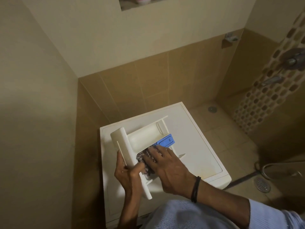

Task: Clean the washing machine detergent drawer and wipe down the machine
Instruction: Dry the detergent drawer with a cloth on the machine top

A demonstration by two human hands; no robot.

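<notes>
So I've got the detergent drawer (145, 136) out and lying on top of the washing machine (198, 146), near-left side, for a flat base. My left hand (127, 172) grips its front end to steady it. My right hand (168, 167), fingers flat, presses the cloth (145, 156) into the near compartment.

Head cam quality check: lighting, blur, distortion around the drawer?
Head view: dim warm light, left wall deep in shadow; wide-angle bows the wall edges; detergent drawer and washing machine top brightest, no glare; right hand on the cloth and left hand slightly soft, fine detail lost.
</notes>
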